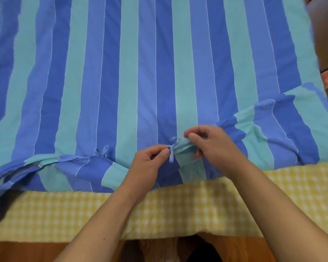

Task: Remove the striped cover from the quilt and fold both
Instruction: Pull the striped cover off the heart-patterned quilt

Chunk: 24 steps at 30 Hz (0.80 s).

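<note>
Pinching a tie [171,154], left hand [150,163]; right hand [212,142] apparently grips cover [184,148].

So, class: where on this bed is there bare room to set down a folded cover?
The yellow checked sheet is bare along the near edge, left of the left hand, between the striped cover and the wooden bed edge. A smaller patch lies right of the right hand. The middle is crowded: both hands work a tie.

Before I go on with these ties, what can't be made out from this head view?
- Quilt: hidden inside the striped cover.
- Knot of the tie: too small to tell whether loosened; left hand and right hand pinch around it.
- Cover's far and left edges: cut off by the frame.
- Second tie: too small to tell its state.
</note>
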Tool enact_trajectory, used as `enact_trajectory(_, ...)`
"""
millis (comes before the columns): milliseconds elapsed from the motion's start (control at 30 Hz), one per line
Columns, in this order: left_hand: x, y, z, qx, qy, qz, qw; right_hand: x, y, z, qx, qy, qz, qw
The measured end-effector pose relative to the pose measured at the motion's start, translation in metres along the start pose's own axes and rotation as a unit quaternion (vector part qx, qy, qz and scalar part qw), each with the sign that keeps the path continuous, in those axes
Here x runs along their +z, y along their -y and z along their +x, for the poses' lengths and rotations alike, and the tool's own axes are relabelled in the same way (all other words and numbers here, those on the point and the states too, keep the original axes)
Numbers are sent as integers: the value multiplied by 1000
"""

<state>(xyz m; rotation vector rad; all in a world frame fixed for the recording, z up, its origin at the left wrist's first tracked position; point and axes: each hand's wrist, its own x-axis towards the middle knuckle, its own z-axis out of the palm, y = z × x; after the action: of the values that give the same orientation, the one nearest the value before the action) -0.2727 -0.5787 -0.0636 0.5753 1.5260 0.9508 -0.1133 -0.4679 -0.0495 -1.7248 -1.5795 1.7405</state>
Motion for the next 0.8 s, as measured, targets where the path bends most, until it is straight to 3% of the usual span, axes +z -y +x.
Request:
enact_trajectory(200, 2, -7, 2, 16, 0, 17, 1000, 14, -5, -28, -2, 76, 44, 996)
enact_trajectory(367, 1, -10, 4, 22, -17, 24, 999, 10, 5, -29, -55, -2, 40, 998)
enact_trajectory(500, 0, -15, 5, 75, -22, 61, 995, 7, 7, -27, -77, 26, 55, 995)
enact_trajectory(600, 2, -15, 4, 101, -26, 86, 991, 12, 1, -28, -124, -6, -19, 992)
enact_trajectory(667, 4, -15, 4, 106, -34, 88, 990, 15, -1, -30, -193, -61, -89, 975)
enact_trajectory(800, 6, -17, 2, 106, -35, 114, 987, 22, -5, -37, -353, -136, -203, 903)
